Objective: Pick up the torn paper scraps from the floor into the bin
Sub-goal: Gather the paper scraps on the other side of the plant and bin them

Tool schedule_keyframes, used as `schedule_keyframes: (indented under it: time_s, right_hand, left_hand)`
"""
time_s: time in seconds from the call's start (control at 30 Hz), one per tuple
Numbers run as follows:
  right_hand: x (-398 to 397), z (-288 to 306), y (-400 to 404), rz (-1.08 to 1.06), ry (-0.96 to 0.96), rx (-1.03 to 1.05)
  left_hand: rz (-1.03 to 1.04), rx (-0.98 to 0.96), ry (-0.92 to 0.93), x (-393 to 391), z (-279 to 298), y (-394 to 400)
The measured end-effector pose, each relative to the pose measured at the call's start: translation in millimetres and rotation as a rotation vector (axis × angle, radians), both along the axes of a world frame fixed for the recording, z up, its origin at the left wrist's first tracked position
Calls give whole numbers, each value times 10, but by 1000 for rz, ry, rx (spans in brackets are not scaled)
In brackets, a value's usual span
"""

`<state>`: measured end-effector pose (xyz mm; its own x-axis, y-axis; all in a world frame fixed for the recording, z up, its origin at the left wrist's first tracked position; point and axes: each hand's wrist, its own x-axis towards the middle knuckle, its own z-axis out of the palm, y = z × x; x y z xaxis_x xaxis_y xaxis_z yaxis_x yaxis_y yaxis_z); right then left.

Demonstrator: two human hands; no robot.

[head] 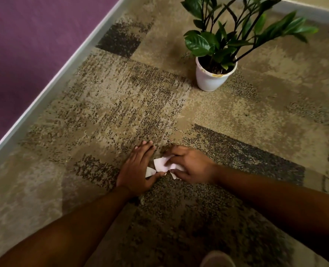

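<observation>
The right hand [190,166] grips white torn paper scraps [164,164] on the mottled beige carpet floor [121,105]. The left hand [137,170], fingers straight, presses another scrap [149,172].

There is one view only, from the camera on my head. It looks forward and steeply down at the carpeted floor [121,105], wide-angled, so straight edges bow toward the frame's borders. Both my forearms run in from the bottom corners, and my hands [159,166] meet low of centre, near the lens. Farther off, the potted plant [215,54] stands toward the top right, and the purple wall [25,45] with its pale skirting slants across the upper left.
</observation>
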<state>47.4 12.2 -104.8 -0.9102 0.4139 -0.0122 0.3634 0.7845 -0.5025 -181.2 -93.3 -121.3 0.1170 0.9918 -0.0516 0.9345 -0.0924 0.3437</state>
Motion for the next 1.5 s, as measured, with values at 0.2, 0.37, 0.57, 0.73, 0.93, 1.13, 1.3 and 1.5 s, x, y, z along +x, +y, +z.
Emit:
schedule_keyframes:
  time_s: [0.2,0.37,0.57,0.73,0.93,1.13,1.3,1.5]
  right_hand:
    - [267,118,-3,-239,-37,-65]
    - [129,-1,-311,-242,-109,-104]
    - [210,185,-237,-308,-23,-123]
    - [334,339,6,-323,-277,-77]
    - [83,294,-135,-196,-363,-121]
    - [-205,274,-139,-258,-235,-192]
    - [-313,364,-166,-275,-333,-302]
    - [-398,381,-447,-318,-416,-132]
  left_hand:
    - [-134,31,-102,31,3,6]
    - [-289,-51,-126,272,26,7]
    - [-136,17,-5,187,138,-81]
    - [-173,-242,108,-202,309,171]
    - [-199,-301,19,-184,406,476]
    - [-141,-237,-231,-179,301,399]
    - [-123,-249,-289,-204,306,355]
    - [-214,-396,-60,-324,360,245]
